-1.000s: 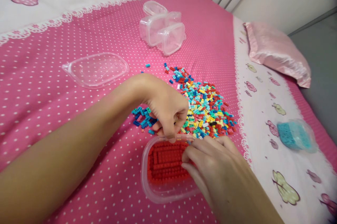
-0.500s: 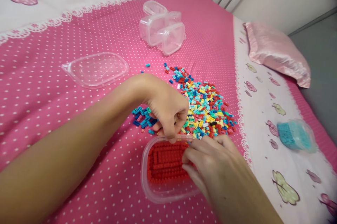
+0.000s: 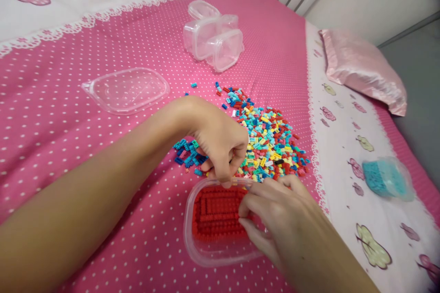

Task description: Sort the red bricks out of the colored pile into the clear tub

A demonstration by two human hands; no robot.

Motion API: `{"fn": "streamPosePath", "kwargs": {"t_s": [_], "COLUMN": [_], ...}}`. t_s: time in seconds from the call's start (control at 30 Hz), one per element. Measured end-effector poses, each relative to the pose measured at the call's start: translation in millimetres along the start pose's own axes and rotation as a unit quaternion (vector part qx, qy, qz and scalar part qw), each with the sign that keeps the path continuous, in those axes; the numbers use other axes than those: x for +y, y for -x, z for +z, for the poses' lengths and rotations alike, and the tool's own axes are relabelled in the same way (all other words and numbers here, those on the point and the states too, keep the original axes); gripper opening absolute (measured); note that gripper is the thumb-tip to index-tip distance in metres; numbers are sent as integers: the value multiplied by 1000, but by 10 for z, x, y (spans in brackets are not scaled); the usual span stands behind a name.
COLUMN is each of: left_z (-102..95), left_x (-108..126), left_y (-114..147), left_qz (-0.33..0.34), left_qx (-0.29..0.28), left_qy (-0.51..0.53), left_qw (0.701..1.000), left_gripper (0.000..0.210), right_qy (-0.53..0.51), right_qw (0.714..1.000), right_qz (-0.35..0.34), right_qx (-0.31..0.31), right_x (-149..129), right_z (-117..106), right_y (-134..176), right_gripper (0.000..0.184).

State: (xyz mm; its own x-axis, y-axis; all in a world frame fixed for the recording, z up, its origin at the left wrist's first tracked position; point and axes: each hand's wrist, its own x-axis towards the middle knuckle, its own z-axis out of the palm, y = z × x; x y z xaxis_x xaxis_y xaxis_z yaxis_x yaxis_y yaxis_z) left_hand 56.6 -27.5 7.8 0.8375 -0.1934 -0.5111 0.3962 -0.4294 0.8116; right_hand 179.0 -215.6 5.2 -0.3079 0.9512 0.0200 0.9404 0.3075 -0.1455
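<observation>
Many studded bricks (image 3: 218,210) in a rounded plastic tub (image 3: 213,256).

L hand (image 3: 223,139), ctr of frame, thumb at far rim of clear rounded plastic tub (image 3: 206,258), lower ctr, w/ studded red brick slab (image 3: 218,210) inside. R hand (image 3: 280,217), lower rt, fingers over tub's rt end. Multicolor pile of small plastic bricks (image 3: 271,141) rt of ctr; clear plastic lid (image 3: 127,91) mid-left; pink satin pillow (image 3: 366,73) upper rt.

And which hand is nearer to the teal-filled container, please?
Right: the right hand is left of the teal-filled container; the left hand is farther left.
</observation>
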Motion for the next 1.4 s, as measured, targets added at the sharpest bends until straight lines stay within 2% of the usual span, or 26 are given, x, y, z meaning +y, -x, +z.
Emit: {"fn": "streamPosePath", "kwargs": {"t_s": [0.43, 1.07, 1.4], "left_z": [-3, 9, 12], "left_x": [4, 6, 17], "left_y": [0, -2, -6], "left_qz": [7, -3, 0], "left_qx": [-3, -1, 5], "left_qy": [-24, -25, -28], "left_qw": [1000, 1000, 1000], "left_gripper": [7, 8, 8], "right_qy": [-30, -22, -26], "right_qw": [999, 1000, 1000], "right_qz": [4, -7, -4], "right_qx": [-10, -3, -7], "right_x": [27, 41, 34], "right_z": [-32, 33, -10], "right_y": [16, -2, 4], "right_gripper": [20, 22, 21]}}
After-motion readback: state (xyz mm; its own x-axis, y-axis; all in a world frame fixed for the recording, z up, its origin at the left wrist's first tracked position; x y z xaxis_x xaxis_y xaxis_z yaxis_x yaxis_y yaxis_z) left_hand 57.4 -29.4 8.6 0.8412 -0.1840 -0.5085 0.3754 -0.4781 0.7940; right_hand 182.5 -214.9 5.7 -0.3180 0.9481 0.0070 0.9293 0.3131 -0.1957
